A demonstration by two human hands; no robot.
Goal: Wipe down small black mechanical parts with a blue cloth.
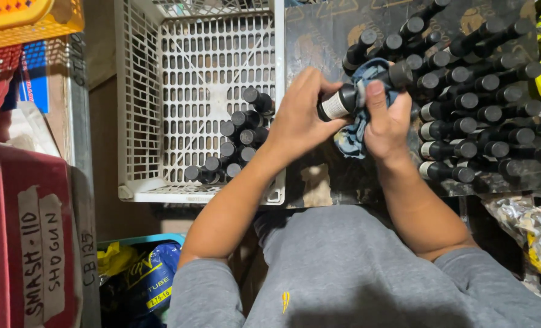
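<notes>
The left hand is closed around a small black cylindrical bottle with a pale band near its base, held level above the gap between the white perforated plastic crate and the dark tabletop. Its fingers wrap the bottle's lower end; the thumb side is hidden, so how firm the grip is cannot be told. The right hand presses a crumpled blue-grey cloth against the bottle's cap end, thumb laid flat on top and the other fingers curled shut into the cloth.

The bottle is held only at its ends, in the air, and rubbing with the cloth could twist it out of the left hand's grasp; from there it would likely drop onto the grey-clothed lap or the cluttered floor below.

Just beside the right hand lies a dense heap of like black bottles on their sides, some stacked on others. The wrist or the loose cloth tail could brush the nearest ones and set them rolling toward the tabletop's near edge.

In the crate, a smaller cluster of black bottles is bunched in the near right corner, close to the left forearm; an elbow swing could topple them.

A cap loosened by the wiping might leak, though whether the caps are tight cannot be seen.
</notes>
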